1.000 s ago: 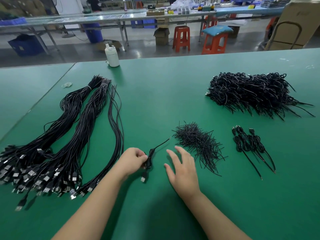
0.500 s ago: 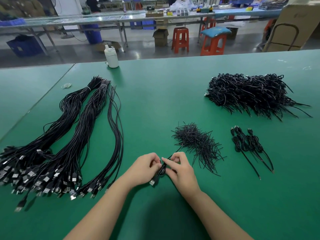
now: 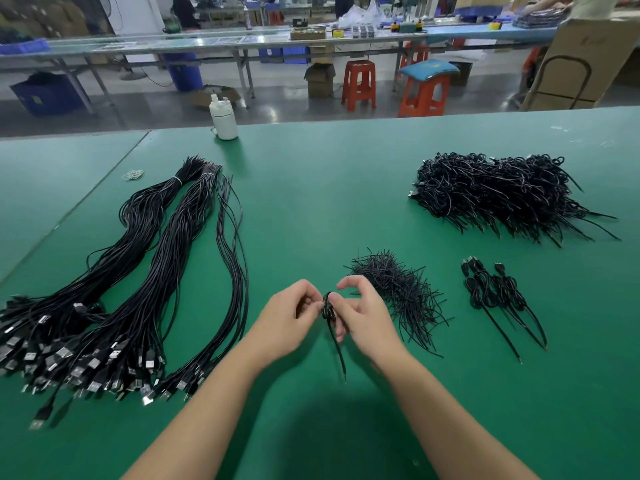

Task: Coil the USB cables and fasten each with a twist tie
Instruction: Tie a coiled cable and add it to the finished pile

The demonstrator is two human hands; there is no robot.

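Above green table [image 3: 311,202], curled hands [image 3: 360,313] pinching cable [image 3: 328,308]

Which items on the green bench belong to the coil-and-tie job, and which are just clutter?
Job:
small black coiled cable, pinched by left hand and right hand
long black uncoiled USB cable bundles
loose pile of thin black twist ties
three finished tied coils
big heap of finished coils

Lying about:
white plastic bottle
pale rubber bands
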